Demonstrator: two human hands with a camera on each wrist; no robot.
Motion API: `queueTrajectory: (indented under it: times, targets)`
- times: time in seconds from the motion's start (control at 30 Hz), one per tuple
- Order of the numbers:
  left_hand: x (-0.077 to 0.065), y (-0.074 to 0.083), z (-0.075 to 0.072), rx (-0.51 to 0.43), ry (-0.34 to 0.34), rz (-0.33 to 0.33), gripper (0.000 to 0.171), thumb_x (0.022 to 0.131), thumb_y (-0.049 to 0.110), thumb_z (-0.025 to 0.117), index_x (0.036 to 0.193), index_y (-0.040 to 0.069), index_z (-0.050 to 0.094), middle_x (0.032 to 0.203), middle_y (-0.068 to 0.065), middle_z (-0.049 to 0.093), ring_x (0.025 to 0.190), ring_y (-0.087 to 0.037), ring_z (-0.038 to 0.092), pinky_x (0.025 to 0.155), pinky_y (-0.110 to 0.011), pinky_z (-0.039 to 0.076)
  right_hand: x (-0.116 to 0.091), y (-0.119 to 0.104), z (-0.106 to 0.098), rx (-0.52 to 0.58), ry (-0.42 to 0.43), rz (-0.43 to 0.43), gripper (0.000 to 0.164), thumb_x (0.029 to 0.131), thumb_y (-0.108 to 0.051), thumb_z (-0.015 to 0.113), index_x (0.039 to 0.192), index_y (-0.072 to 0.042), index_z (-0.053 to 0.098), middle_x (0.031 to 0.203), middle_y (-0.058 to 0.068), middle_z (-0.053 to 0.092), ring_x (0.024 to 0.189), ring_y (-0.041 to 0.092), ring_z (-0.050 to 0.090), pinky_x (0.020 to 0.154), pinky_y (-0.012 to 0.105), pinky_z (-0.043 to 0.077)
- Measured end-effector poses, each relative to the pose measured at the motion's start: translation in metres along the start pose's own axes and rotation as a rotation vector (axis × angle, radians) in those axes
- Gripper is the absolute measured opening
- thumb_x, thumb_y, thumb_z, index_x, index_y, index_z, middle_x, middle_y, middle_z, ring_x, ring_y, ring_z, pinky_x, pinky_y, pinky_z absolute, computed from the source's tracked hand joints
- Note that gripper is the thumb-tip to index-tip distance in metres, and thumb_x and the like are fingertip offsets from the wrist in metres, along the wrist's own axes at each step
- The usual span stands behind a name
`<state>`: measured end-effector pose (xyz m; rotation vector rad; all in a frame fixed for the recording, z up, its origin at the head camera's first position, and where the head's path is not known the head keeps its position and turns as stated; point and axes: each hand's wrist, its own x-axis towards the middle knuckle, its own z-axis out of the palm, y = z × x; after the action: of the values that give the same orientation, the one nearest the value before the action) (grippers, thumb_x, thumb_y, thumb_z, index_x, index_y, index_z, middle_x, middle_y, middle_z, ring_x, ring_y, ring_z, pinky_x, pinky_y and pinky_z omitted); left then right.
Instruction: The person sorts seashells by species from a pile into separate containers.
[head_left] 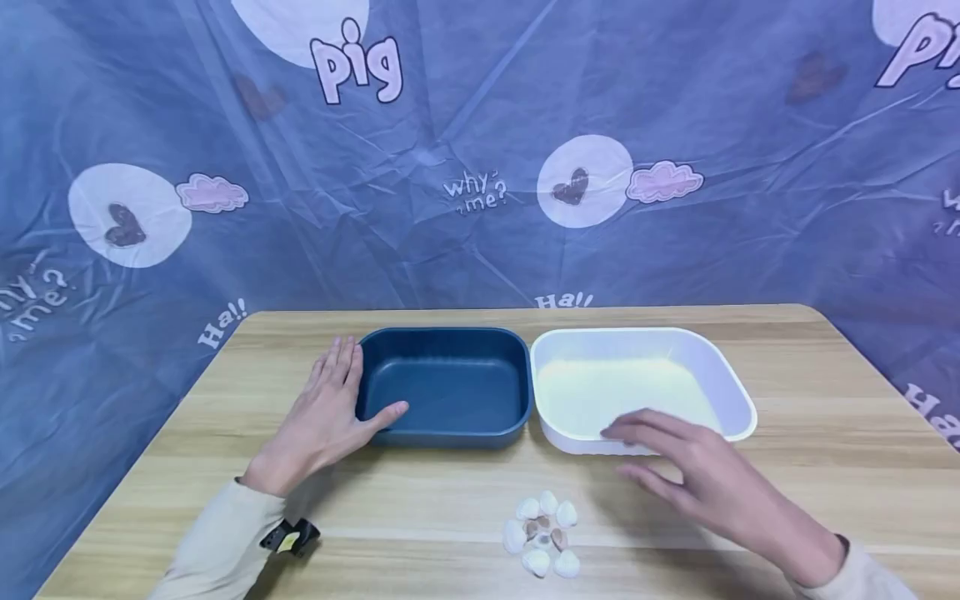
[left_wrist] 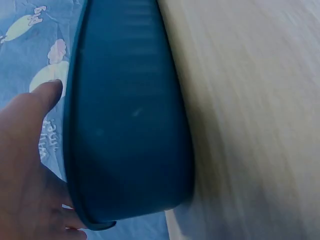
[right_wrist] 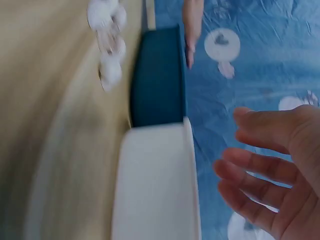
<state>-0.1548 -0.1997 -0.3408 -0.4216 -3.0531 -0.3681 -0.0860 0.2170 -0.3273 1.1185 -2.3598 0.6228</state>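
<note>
A dark blue rectangular bin (head_left: 450, 438) and a white one, the white bin (head_left: 592, 447), stand side by side on the table. My left hand (head_left: 330, 417) rests against the blue bin's left end, fingers straight along its side and thumb over the front rim. In the left wrist view the thumb (left_wrist: 49, 95) reaches past that rim. My right hand (head_left: 693, 471) hovers over the white bin's front edge with fingers loosely bent, and the right wrist view shows nothing between them. In front of the bins, several white seashells (head_left: 537, 562) ring a few small brownish shells (head_left: 558, 539).
The wooden table (head_left: 420, 533) has rounded back corners. Behind it hangs a blue printed cloth (head_left: 420, 233). A black strap device (head_left: 291, 537) sits at the left wrist, over a pale sleeve.
</note>
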Motion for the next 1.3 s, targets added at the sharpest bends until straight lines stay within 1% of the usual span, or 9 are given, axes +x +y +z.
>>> queueTrajectory:
  times: [0.1, 0.13, 0.17, 0.27, 0.43, 0.67, 0.77, 1.0, 1.3]
  targets:
    - [0.001, -0.003, 0.005, -0.011, -0.004, -0.007, 0.111, 0.086, 0.075, 0.042, 0.150, -0.010, 0.010, 0.158, -0.025, 0.000, 0.146, -0.038, -0.003, 0.117, -0.053, 0.007, -0.001, -0.006, 0.013, 0.081, -0.051, -0.034, 0.018, 0.092, -0.027, 0.066, 0.105, -0.015, 0.069, 0.099, -0.010, 0.066, 0.080, -0.001, 0.059, 0.074, 0.009, 0.045]
    - [0.002, -0.004, 0.006, -0.015, -0.002, -0.008, 0.111, 0.086, 0.075, 0.042, 0.150, -0.010, 0.009, 0.158, -0.025, -0.001, 0.146, -0.038, -0.003, 0.117, -0.053, 0.007, -0.002, -0.008, 0.018, 0.102, -0.070, -0.037, 0.017, 0.089, -0.022, 0.071, 0.104, -0.015, 0.069, 0.097, -0.009, 0.066, 0.077, -0.003, 0.058, 0.070, 0.009, 0.045]
    - [0.002, -0.005, 0.007, -0.017, -0.001, -0.010, 0.111, 0.087, 0.075, 0.042, 0.150, -0.010, 0.009, 0.158, -0.025, -0.001, 0.146, -0.038, -0.003, 0.117, -0.053, 0.007, -0.003, -0.009, 0.023, 0.132, -0.092, -0.040, 0.021, 0.083, -0.015, 0.075, 0.103, -0.013, 0.069, 0.095, -0.008, 0.066, 0.075, -0.004, 0.057, 0.068, 0.009, 0.045]
    - [0.001, -0.008, 0.011, -0.030, 0.004, -0.024, 0.111, 0.087, 0.074, 0.042, 0.150, -0.010, 0.007, 0.158, -0.026, -0.001, 0.146, -0.038, -0.003, 0.117, -0.053, 0.006, -0.005, -0.013, 0.037, 0.175, -0.166, -0.039, 0.030, 0.074, -0.004, 0.079, 0.101, -0.011, 0.069, 0.093, -0.007, 0.065, 0.073, -0.006, 0.055, 0.064, 0.008, 0.044]
    - [-0.002, -0.009, 0.017, -0.043, 0.002, -0.056, 0.111, 0.088, 0.075, 0.039, 0.150, -0.010, 0.004, 0.158, -0.026, -0.003, 0.146, -0.039, -0.004, 0.117, -0.053, 0.005, -0.009, -0.015, 0.055, 0.219, -0.261, 0.018, 0.028, 0.074, -0.007, 0.081, 0.100, -0.011, 0.071, 0.089, -0.012, 0.060, 0.073, -0.007, 0.052, 0.062, 0.007, 0.042]
    - [0.000, -0.005, 0.024, -0.083, -0.002, -0.067, 0.112, 0.087, 0.075, 0.039, 0.150, -0.010, -0.001, 0.157, -0.027, -0.006, 0.146, -0.038, -0.006, 0.117, -0.053, 0.007, -0.014, -0.012, 0.064, 0.271, -0.315, 0.116, 0.027, 0.074, -0.009, 0.080, 0.100, -0.009, 0.072, 0.088, -0.012, 0.058, 0.073, -0.006, 0.049, 0.058, 0.012, 0.044]
    - [0.000, -0.004, 0.025, -0.091, 0.002, -0.066, 0.113, 0.087, 0.075, 0.040, 0.150, -0.010, 0.000, 0.157, -0.028, -0.004, 0.146, -0.038, -0.005, 0.117, -0.053, 0.008, -0.014, -0.011, 0.065, 0.280, -0.325, 0.134, 0.027, 0.074, -0.008, 0.080, 0.100, -0.009, 0.072, 0.089, -0.012, 0.058, 0.073, -0.006, 0.049, 0.058, 0.013, 0.045]
    - [0.000, -0.005, 0.024, -0.085, -0.009, -0.070, 0.113, 0.087, 0.075, 0.040, 0.149, -0.011, 0.002, 0.158, -0.027, -0.005, 0.146, -0.039, -0.004, 0.116, -0.054, 0.009, -0.015, -0.010, 0.067, 0.282, -0.313, 0.124, 0.025, 0.075, -0.007, 0.080, 0.098, -0.012, 0.071, 0.090, -0.013, 0.057, 0.073, -0.006, 0.048, 0.058, 0.012, 0.044]
    - [0.000, -0.005, 0.021, -0.077, -0.018, -0.068, 0.112, 0.087, 0.075, 0.040, 0.149, -0.011, 0.002, 0.158, -0.027, -0.004, 0.146, -0.040, -0.003, 0.116, -0.054, 0.008, -0.015, -0.009, 0.071, 0.262, -0.293, 0.124, 0.028, 0.075, -0.008, 0.080, 0.095, -0.016, 0.063, 0.083, -0.017, 0.049, 0.072, -0.006, 0.045, 0.058, 0.013, 0.042]
